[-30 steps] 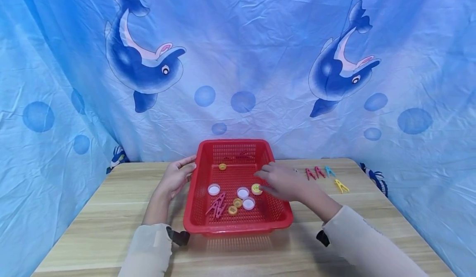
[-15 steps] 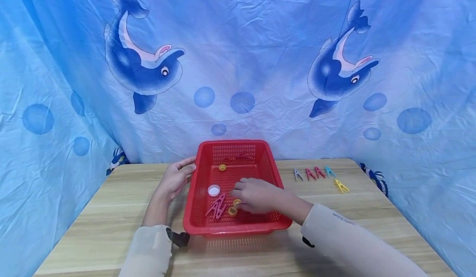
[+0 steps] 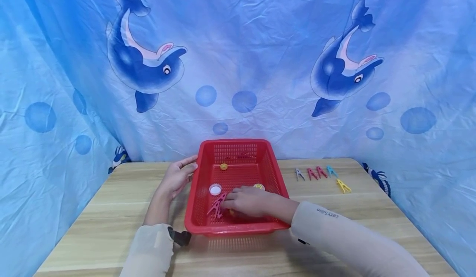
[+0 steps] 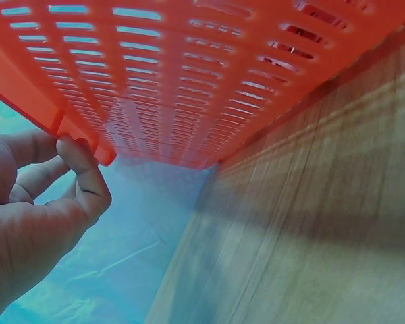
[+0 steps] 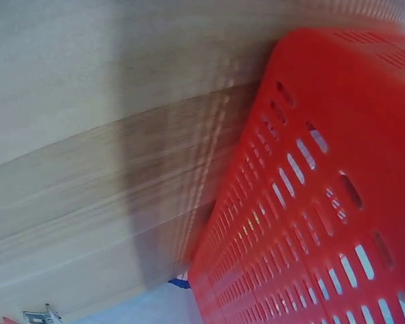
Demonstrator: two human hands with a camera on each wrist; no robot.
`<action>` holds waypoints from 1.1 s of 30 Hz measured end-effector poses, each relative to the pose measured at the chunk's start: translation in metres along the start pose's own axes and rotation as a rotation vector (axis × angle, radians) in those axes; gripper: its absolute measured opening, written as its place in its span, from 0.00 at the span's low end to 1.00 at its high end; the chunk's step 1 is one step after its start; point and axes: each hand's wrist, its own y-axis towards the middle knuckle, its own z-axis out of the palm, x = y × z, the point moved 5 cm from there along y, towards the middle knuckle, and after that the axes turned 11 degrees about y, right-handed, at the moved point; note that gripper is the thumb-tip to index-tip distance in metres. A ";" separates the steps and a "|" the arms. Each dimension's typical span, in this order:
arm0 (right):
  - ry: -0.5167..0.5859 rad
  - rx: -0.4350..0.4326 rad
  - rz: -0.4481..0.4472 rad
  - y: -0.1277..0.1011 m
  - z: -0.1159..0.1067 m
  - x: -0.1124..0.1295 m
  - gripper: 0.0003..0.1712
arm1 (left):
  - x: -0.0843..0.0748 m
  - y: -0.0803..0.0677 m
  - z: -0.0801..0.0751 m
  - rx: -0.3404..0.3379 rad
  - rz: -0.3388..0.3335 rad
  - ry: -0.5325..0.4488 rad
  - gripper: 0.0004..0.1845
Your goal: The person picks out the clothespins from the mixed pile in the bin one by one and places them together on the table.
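While the left hand (image 3: 177, 177) grips the rim of a red basket (image 3: 238, 146), fingers curled over its edge, the right hand (image 3: 246, 201) reaches down inside it in the head view, fingertips at a pink clothespin (image 3: 217, 205) lying just beyond them on the mesh floor; whether the fingers already pinch it cannot be told. A white cap (image 3: 215, 189) sits just past the clothespin, a yellow-ringed cap (image 3: 258, 186) lies behind the knuckles, and a small orange cap (image 3: 223, 166) rests farther off near the far wall. Well to the right of the reaching arm, a row of clothespins (image 3: 316, 173) lies on the wooden surface (image 3: 111, 202).

From the left wrist, the fingers (image 4: 81, 175) hook round the basket's rim (image 4: 67, 128), its slotted wall rising beside the surface.

From the right wrist, only the basket's outer wall (image 5: 310, 202) and the surface show; the hand itself is out of sight.

The clothespin lies flat, so it could slip from a shallow pinch, or the knuckles could knock the nearby caps.
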 end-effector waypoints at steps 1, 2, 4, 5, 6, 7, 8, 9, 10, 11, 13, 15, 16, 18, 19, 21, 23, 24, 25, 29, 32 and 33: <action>0.014 0.009 0.004 0.002 0.001 0.000 0.53 | 0.000 0.000 0.000 -0.003 -0.001 -0.007 0.27; 0.020 0.017 0.002 0.003 0.001 0.000 0.54 | 0.001 0.001 0.000 -0.001 -0.002 -0.007 0.27; 0.024 0.037 -0.004 0.005 0.001 0.000 0.56 | 0.002 0.002 0.000 0.004 -0.001 -0.003 0.28; 0.030 0.043 -0.005 0.006 0.001 0.001 0.56 | 0.001 0.002 0.000 0.003 -0.002 -0.007 0.28; 0.031 0.051 -0.008 0.006 0.001 0.001 0.57 | 0.001 0.002 0.000 0.002 0.001 -0.006 0.28; 0.027 0.057 -0.012 0.006 0.001 0.001 0.57 | 0.001 0.003 0.000 0.003 0.003 -0.002 0.28; 0.017 0.060 -0.021 0.006 0.002 0.002 0.57 | 0.001 0.003 0.000 0.003 0.004 0.000 0.28; 0.010 0.062 -0.023 0.007 0.002 0.002 0.56 | 0.001 0.003 0.000 0.002 0.006 -0.002 0.28; 0.004 0.061 -0.020 0.007 0.002 0.002 0.56 | 0.001 0.003 -0.001 0.000 0.007 -0.005 0.28; -0.005 0.055 -0.020 0.007 0.003 0.001 0.56 | 0.001 0.003 -0.001 0.002 0.012 -0.004 0.28; -0.029 0.036 -0.007 0.007 0.003 -0.001 0.53 | 0.001 0.004 -0.001 -0.002 0.013 -0.012 0.27; -0.056 0.011 0.019 0.007 0.003 -0.002 0.50 | 0.001 0.004 -0.001 -0.002 0.013 -0.019 0.27; -0.068 -0.004 0.034 0.007 0.003 -0.004 0.47 | 0.001 0.004 0.000 -0.002 0.013 -0.019 0.27; -0.092 -0.027 0.063 0.007 0.003 -0.006 0.41 | 0.002 0.004 0.000 -0.001 0.010 -0.019 0.27; -0.094 -0.036 0.075 0.007 0.002 -0.007 0.38 | 0.002 0.004 0.000 0.001 0.012 -0.015 0.27; -0.075 -0.052 0.097 0.007 0.001 -0.009 0.34 | 0.002 0.004 0.000 0.005 0.014 -0.007 0.28; -0.024 -0.064 0.115 0.006 0.001 -0.012 0.32 | 0.001 0.003 0.000 0.005 0.014 -0.002 0.28; 0.007 -0.069 0.123 0.005 0.001 -0.013 0.32 | 0.001 0.003 0.000 0.004 0.014 -0.001 0.28; 0.034 -0.073 0.132 0.005 0.001 -0.014 0.32 | 0.001 0.003 0.000 0.003 0.012 -0.001 0.28; 0.090 -0.087 0.158 0.002 0.000 -0.016 0.34 | 0.002 0.004 0.000 -0.002 0.003 -0.012 0.28; 0.106 -0.101 0.155 0.002 -0.001 -0.017 0.35 | 0.002 0.004 0.000 0.001 0.008 -0.020 0.28; 0.108 -0.104 0.149 0.003 -0.001 -0.017 0.34 | 0.002 0.004 0.000 0.003 0.010 -0.025 0.28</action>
